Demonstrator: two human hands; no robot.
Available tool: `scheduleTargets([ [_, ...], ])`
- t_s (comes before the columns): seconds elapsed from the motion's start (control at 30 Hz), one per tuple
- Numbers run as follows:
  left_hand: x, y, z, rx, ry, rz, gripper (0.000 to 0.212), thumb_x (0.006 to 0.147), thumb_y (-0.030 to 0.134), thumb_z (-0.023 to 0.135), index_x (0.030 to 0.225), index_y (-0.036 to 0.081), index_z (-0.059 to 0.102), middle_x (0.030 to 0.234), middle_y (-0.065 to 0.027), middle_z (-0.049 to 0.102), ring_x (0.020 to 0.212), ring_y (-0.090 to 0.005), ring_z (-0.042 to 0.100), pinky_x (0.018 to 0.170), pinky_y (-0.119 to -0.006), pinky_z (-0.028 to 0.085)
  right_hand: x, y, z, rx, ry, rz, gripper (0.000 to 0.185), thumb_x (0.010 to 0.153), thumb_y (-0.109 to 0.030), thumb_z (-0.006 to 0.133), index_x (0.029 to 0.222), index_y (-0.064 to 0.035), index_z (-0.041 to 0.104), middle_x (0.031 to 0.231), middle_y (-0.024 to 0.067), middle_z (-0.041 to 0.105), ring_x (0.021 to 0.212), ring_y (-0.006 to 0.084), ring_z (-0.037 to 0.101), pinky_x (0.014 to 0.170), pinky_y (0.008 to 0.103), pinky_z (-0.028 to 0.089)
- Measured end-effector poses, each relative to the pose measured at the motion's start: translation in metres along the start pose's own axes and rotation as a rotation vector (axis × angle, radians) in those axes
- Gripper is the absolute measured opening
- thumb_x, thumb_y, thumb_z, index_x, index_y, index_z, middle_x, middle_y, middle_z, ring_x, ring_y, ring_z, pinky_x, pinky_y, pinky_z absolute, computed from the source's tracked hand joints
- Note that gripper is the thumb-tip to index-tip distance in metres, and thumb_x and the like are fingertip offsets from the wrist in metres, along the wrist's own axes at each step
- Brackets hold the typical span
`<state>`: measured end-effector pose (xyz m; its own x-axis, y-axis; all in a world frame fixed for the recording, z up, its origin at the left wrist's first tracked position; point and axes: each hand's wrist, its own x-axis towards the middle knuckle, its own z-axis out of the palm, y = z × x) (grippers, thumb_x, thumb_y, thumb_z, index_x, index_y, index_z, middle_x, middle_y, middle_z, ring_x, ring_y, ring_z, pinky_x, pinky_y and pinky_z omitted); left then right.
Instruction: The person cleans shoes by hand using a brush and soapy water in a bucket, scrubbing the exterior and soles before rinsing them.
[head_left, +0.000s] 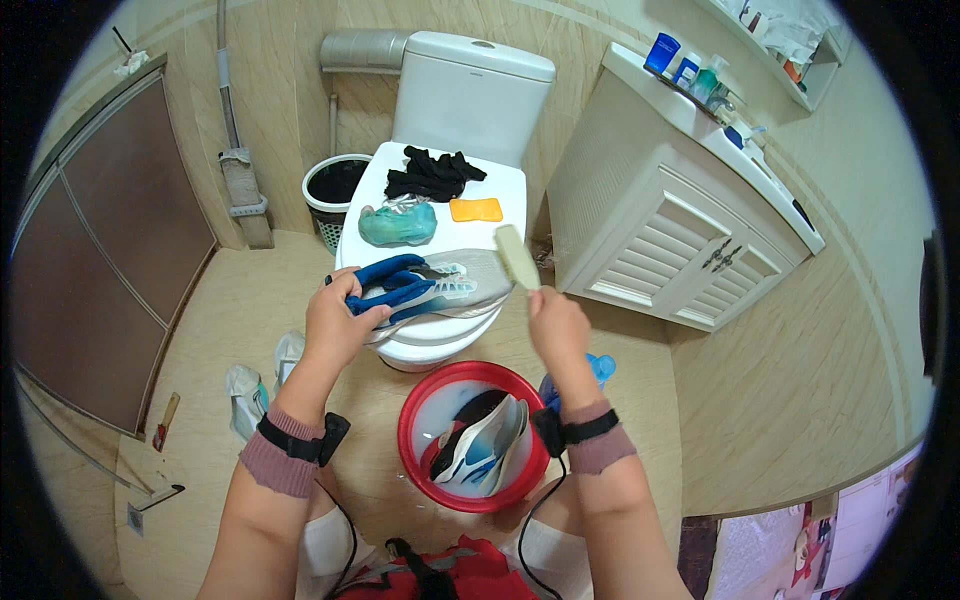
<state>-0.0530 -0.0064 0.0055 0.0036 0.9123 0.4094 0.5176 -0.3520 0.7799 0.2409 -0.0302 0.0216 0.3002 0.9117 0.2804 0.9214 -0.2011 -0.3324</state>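
My left hand (343, 315) grips the blue heel and collar of a grey and blue running shoe (472, 281), which lies over the white toilet lid (352, 255), toe pointing right. In my right hand (559, 322) is a pale scrubbing brush (516, 255), held by its handle, its head at the toe of the shoe. Behind the shoe on the lid are a teal bundle in clear plastic (399, 224), an orange bar of soap (476, 210) and a crumpled black cloth (435, 174). Below, a red basin (409, 442) holds cloudy water and another shoe (480, 450).
A waste bin (315, 199) stands left of the toilet, a white vanity cabinet (652, 247) to the right. On the floor are white-covered shoes (246, 397), a wooden-handled brush (166, 420) and a blue plastic bottle (602, 367) beside the basin.
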Motion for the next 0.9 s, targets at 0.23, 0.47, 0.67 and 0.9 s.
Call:
scheduleTargets([
  [0.23, -0.001, -0.003, 0.004, -0.043, 0.005, 0.006, 0.042, 0.063, 0.010, 0.081, 0.073, 0.005, 0.040, 0.103, -0.0180, 0.062, 0.086, -0.0304, 0.060, 0.075, -0.034, 0.047, 0.002, 0.008, 0.004, -0.043, 0.008, -0.061, 0.034, 0.095, -0.033, 0.047, 0.085, -0.0061, 0.065, 0.073, 0.0212, 0.066, 0.070, 0.0414, 0.065, 0.063, 0.0520, 0.051],
  [0.47, -0.002, -0.011, 0.003, -0.039, 0.055, 0.029, 0.042, 0.066, 0.006, 0.079, 0.073, 0.005, 0.038, 0.105, -0.0148, 0.064, 0.086, -0.0179, 0.056, 0.077, -0.031, 0.046, -0.032, -0.023, 0.015, -0.016, -0.055, -0.217, 0.031, 0.094, -0.033, 0.048, 0.087, -0.0063, 0.063, 0.074, 0.0237, 0.064, 0.070, 0.0436, 0.063, 0.063, 0.0532, 0.049],
  [0.67, -0.001, -0.002, 0.005, -0.033, 0.018, -0.085, 0.041, 0.066, 0.012, 0.081, 0.072, 0.005, 0.041, 0.079, -0.0122, 0.057, 0.070, -0.0223, 0.052, 0.066, -0.033, 0.046, -0.020, 0.008, 0.020, -0.010, -0.001, -0.138, 0.033, 0.095, -0.034, 0.047, 0.087, -0.0060, 0.062, 0.070, 0.0217, 0.064, 0.066, 0.0414, 0.064, 0.062, 0.0525, 0.050],
  [0.9, 0.005, -0.008, 0.000, -0.241, 0.041, -0.175, 0.034, 0.071, 0.012, 0.079, 0.079, 0.004, 0.047, 0.075, -0.0060, 0.053, 0.071, -0.0138, 0.048, 0.063, -0.029, 0.043, -0.010, 0.013, 0.007, 0.023, 0.057, -0.054, 0.037, 0.095, -0.036, 0.046, 0.090, -0.0048, 0.064, 0.071, 0.0227, 0.064, 0.068, 0.0415, 0.064, 0.062, 0.0522, 0.051],
])
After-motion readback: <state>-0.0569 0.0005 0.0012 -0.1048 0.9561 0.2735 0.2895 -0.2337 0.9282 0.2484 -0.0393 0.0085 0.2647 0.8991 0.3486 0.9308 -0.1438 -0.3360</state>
